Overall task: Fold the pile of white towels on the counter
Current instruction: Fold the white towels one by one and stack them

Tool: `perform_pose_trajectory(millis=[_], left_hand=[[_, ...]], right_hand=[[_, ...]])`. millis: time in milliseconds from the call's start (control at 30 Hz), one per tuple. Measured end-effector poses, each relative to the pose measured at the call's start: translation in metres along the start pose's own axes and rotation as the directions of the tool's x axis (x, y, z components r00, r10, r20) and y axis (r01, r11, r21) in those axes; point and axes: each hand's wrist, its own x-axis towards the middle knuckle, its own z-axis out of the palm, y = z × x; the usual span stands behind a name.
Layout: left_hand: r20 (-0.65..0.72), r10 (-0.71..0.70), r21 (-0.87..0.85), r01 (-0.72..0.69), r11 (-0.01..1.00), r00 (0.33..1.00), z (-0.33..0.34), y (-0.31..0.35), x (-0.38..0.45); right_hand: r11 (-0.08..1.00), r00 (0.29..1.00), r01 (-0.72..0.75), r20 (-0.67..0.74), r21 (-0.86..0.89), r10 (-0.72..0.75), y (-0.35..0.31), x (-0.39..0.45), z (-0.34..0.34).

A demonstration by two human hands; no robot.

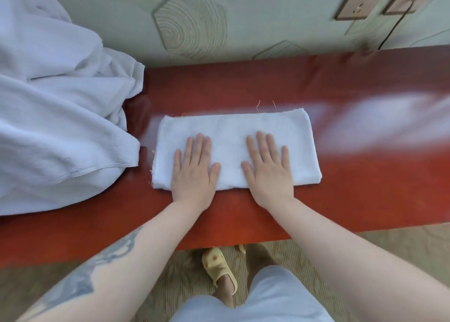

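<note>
Currently mid-fold, smoothing stage. One folded towel (235, 136) lies flat as a wide rectangle in the middle of the bench (341, 175), long side parallel to the wall. Left hand (193, 169) and right hand (267, 168) are both palm-down on its near half, side by side, thumbs toward each other. Grip on both: fingers straight and spread, pressing the cloth, nothing pinched or held.

Judgement: this towel already has at least one fold in it and is being pressed flat. Likely next move is one more fold, left end over right or the reverse. That calls for pinching the two corners of one short edge, lifting them across, and lining up the edges before pressing again. A few loose threads stick out along the far edge, so edges may not line up cleanly.

Rest of the job: the unfolded pile (53, 117) sits at the left end of the bench, bulky and crumpled, near corner almost touching the folded towel's left edge. Looks like most of the task is left. No finished stack in view.

Surface: glossy red-brown bench top, strong glare patches to the right. It's probably slick, so cloth may slide when pulled.

Room: pale green patterned wall (194, 29) directly behind, two wall sockets (360, 2) upper right with a cable running down. Woven carpet (170, 280) below; yellow slipper (219, 268) visible under the bench edge.
</note>
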Motion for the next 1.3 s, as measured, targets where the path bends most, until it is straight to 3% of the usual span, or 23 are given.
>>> perform_pose_trajectory(millis=[433, 500, 567, 600, 633, 667, 700, 733, 767, 800, 867, 900, 933, 1100, 1167, 1300], left_hand=[[0.016, 0.051, 0.032, -0.051, 0.998, 0.999, 0.017, -0.002, -0.110], [-0.049, 0.033, -0.056, -0.035, 0.998, 0.998, 0.013, 0.001, -0.121], [-0.218, -0.029, -0.319, -0.043, 0.947, 0.976, 0.007, 0.005, -0.144], [-0.307, -0.093, -0.457, -0.061, 0.887, 0.947, 0.007, 0.008, -0.159], [-0.337, -0.202, -0.580, -0.034, 0.814, 0.919, 0.009, 0.012, -0.174], [-0.257, -0.352, -0.719, 0.065, 0.692, 0.900, 0.011, 0.017, -0.187], [-0.065, -0.530, -0.849, 0.232, 0.475, 0.846, 0.014, 0.023, -0.196], [0.202, -0.643, -0.900, 0.400, 0.176, 0.739, 0.017, 0.029, -0.199], [0.469, -0.632, -0.849, 0.512, -0.131, 0.617, 0.017, 0.034, -0.197], [0.664, -0.510, -0.743, 0.561, -0.365, 0.547, 0.016, 0.038, -0.191], [0.780, -0.247, -0.579, 0.514, -0.633, 0.575, 0.009, 0.040, -0.175], [0.775, -0.202, -0.540, 0.463, -0.703, 0.599, 0.005, 0.040, -0.168], [0.775, -0.198, -0.520, 0.429, -0.738, 0.600, 0.001, 0.041, -0.161], [0.808, -0.347, -0.559, 0.433, -0.708, 0.475, 0.000, 0.043, -0.159], [0.818, -0.332, -0.524, 0.374, -0.765, 0.469, 0.004, 0.045, -0.174], [0.840, -0.181, -0.356, 0.268, -0.895, 0.512, 0.004, 0.057, -0.196]], right_hand=[[1.000, 0.996, 0.023, -0.087, -0.012, -0.024, -0.003, -0.121, 0.035], [0.994, 0.992, 0.054, -0.122, 0.091, -0.043, -0.005, -0.127, 0.032], [0.936, 0.958, -0.005, -0.267, 0.352, 0.105, -0.008, -0.137, 0.024], [0.859, 0.889, -0.068, -0.360, 0.508, 0.283, -0.009, -0.145, 0.021], [0.736, 0.769, -0.146, -0.391, 0.661, 0.505, -0.010, -0.154, 0.019], [0.559, 0.620, -0.226, -0.324, 0.798, 0.714, -0.012, -0.162, 0.019], [0.343, 0.475, -0.301, -0.172, 0.890, 0.863, -0.014, -0.169, 0.019], [0.102, 0.354, -0.368, 0.038, 0.924, 0.934, -0.017, -0.174, 0.021], [-0.150, 0.278, -0.394, 0.273, 0.907, 0.921, -0.020, -0.177, 0.022], [-0.378, 0.276, -0.379, 0.493, 0.844, 0.825, -0.022, -0.179, 0.023], [-0.691, 0.457, -0.306, 0.738, 0.654, 0.496, -0.022, -0.174, 0.021], [-0.750, 0.534, -0.294, 0.752, 0.593, 0.386, -0.020, -0.169, 0.017], [-0.763, 0.565, -0.286, 0.745, 0.580, 0.354, -0.017, -0.164, 0.013], [-0.672, 0.516, -0.361, 0.738, 0.647, 0.434, -0.010, -0.164, 0.002], [-0.708, 0.532, -0.347, 0.750, 0.616, 0.392, -0.010, -0.181, 0.007], [-0.854, 0.603, -0.305, 0.780, 0.422, 0.170, -0.008, -0.196, 0.003]])
